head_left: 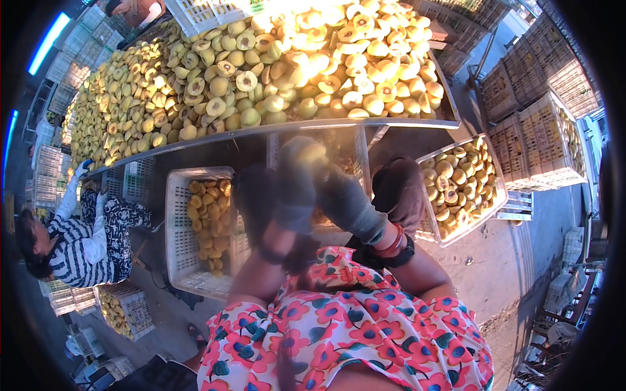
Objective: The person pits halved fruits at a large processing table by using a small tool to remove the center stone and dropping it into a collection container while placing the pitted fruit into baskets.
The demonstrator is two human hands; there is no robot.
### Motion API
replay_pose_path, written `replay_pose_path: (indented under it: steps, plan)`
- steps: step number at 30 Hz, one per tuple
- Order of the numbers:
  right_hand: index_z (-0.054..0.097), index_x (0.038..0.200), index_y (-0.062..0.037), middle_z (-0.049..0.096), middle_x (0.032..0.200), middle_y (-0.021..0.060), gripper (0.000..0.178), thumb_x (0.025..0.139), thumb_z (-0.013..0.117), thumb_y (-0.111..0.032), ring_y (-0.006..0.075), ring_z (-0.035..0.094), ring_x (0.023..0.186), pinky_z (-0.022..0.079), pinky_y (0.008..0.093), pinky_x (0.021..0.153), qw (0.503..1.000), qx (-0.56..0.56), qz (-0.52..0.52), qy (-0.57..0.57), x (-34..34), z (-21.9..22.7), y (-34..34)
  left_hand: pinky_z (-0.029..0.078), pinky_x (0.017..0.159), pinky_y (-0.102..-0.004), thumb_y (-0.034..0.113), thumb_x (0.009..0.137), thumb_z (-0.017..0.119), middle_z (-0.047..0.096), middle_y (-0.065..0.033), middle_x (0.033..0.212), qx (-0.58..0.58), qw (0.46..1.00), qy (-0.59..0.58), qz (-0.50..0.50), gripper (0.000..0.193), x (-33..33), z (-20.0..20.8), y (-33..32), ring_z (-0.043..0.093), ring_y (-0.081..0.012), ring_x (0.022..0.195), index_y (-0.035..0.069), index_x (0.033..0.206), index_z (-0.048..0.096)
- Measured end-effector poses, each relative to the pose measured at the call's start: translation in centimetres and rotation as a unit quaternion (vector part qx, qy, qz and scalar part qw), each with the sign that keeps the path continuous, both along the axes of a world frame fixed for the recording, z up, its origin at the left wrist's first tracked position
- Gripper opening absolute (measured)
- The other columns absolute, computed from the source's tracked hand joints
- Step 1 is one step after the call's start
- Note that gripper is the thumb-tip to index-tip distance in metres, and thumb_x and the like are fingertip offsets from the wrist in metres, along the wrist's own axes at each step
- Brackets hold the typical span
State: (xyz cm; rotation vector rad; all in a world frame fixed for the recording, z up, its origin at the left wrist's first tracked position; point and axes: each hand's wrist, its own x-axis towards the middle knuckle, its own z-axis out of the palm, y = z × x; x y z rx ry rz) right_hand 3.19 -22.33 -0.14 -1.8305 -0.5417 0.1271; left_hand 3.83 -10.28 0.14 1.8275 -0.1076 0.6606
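Observation:
Both my hands wear grey gloves and meet above my lap, just short of the table edge. My left hand [295, 195], smeared by motion, is closed around a yellow peach [312, 154]. Right up against that fruit is my right hand [350, 203], its fingers curled; whether it grips a tool or a piece of fruit is hidden. Ahead, a metal-edged table [261, 135] bears a big heap of halved yellow peaches [218, 88], some with the brown pit or hollow showing.
A white crate [175, 225] with peach halves stands left of my legs, another full crate [499, 189] to the right. Between my knees is a further crate [360, 146]. A co-worker [81, 251] in stripes sits at left; another person [134, 12] is far left. Stacked crates [531, 146] rise at right.

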Motion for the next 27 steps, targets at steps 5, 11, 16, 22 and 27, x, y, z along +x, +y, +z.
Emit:
replay_pose_path:
  steps: [5,11,16,22,27]
  plan:
    - [0.056,0.102,-0.0006,0.062,0.087,0.0135,0.023,0.079,0.058,-0.002,0.0201,0.06,0.079,0.046,0.032,0.071,0.994,0.04,0.063,0.083,0.0,1.4,-0.3,0.048,0.071,-0.0292,0.066,0.085,0.035,0.057,-0.0094,0.088,-0.005,1.0,0.012,-0.009,0.068,0.1,-0.6,0.3,0.057,-0.0172,0.08,0.0,0.098,0.051]
    - [0.056,0.102,0.0005,0.061,0.086,0.0115,0.023,0.079,0.055,0.0,0.0147,0.056,0.08,0.046,0.0311,0.072,0.984,0.066,0.107,0.127,0.0,1.4,-0.6,0.048,0.072,-0.0297,0.065,0.085,0.037,0.058,-0.01,0.088,0.034,0.999,-0.006,-0.034,0.068,0.3,-0.4,1.0,0.057,-0.0178,0.08,0.0,0.096,0.052]
    - [0.056,0.1,0.0011,0.06,0.083,0.0101,0.022,0.078,0.056,0.001,0.0124,0.054,0.078,0.045,0.0313,0.07,0.975,0.072,0.151,0.147,0.4,1.3,-0.8,0.048,0.071,-0.0295,0.063,0.086,0.039,0.058,-0.01,0.089,0.043,0.999,0.001,-0.03,0.065,0.3,-0.1,1.0,0.057,-0.0173,0.08,0.0,0.095,0.052]
    - [0.054,0.103,0.0018,0.06,0.084,0.011,0.024,0.079,0.057,0.0,0.0127,0.053,0.079,0.045,0.031,0.07,0.988,-0.073,0.138,0.011,0.3,-0.7,-0.3,0.048,0.074,-0.0304,0.062,0.086,0.039,0.06,-0.0098,0.088,0.036,0.997,0.027,-0.06,0.065,0.3,-0.5,1.3,0.058,-0.0173,0.081,0.0,0.097,0.053]
    - [0.054,0.106,-0.0007,0.06,0.087,0.0046,0.023,0.084,0.057,-0.005,0.0087,0.053,0.08,0.044,0.0272,0.069,0.918,0.137,0.181,0.325,0.3,3.9,-0.9,0.048,0.074,-0.0297,0.064,0.085,0.039,0.06,-0.01,0.086,0.06,0.989,0.032,-0.13,0.068,0.8,-0.3,2.4,0.059,-0.0177,0.08,-0.001,0.098,0.053]
